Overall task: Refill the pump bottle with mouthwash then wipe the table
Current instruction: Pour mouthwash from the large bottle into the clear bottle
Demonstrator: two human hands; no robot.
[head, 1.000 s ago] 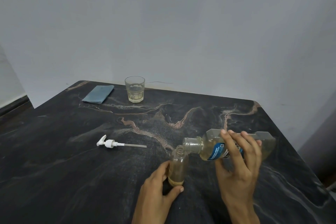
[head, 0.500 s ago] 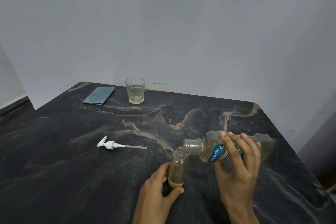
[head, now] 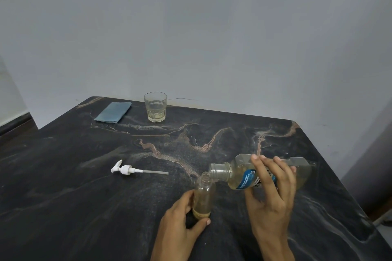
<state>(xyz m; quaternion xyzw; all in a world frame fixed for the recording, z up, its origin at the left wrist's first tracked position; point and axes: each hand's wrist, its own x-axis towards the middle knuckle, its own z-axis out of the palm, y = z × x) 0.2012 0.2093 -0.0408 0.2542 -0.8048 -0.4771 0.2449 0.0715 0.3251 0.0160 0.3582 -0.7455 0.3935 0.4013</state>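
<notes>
Two bottles are meeting mouth to mouth near the front of the dark marbled table. The pump bottle, small, clear and uncapped, is standing upright with a thin layer of yellowish liquid sitting at its bottom. The left hand is curling around its lower part, thumb in front and fingers behind. Just right of the pump bottle, the mouthwash bottle, clear with a blue label and pale yellow liquid inside, is lying nearly level in the air, its open neck resting above the pump bottle's mouth; the right hand is wrapping its fingers over the body. Left of the pump bottle, the white pump head is lying on its side. Far behind the pump bottle, a glass holding a little pale liquid is standing beside a folded blue cloth.
</notes>
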